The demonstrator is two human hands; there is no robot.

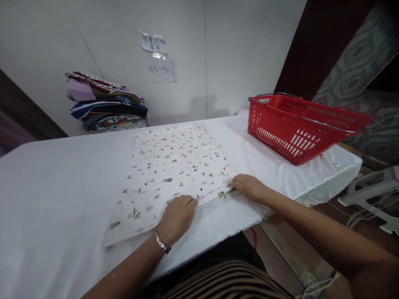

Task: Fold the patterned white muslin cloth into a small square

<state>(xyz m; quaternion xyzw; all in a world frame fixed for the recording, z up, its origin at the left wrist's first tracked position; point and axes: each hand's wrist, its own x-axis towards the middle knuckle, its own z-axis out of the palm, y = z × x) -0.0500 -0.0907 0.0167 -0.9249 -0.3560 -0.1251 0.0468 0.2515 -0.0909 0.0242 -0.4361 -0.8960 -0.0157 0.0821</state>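
Observation:
A white cloth (174, 166) printed with small plants and rainbow shapes lies spread flat, folded in layers, on the white-covered table (62, 187). My left hand (179, 218), with a silver bracelet at the wrist, is curled over the middle of its near edge. At the near right corner, my right hand (251, 189) has its fingers closed on the same edge. Both thumbs are hidden from view. Between my hands the edge looks slightly raised, with the layers showing.
A red plastic basket (293, 128) with metal handles stands on the table's right end. At the back left is a stack of folded fabrics (107, 101) against the wall. Paper signs (162, 69) hang above. A white plastic stool (370, 195) and cables are at the lower right.

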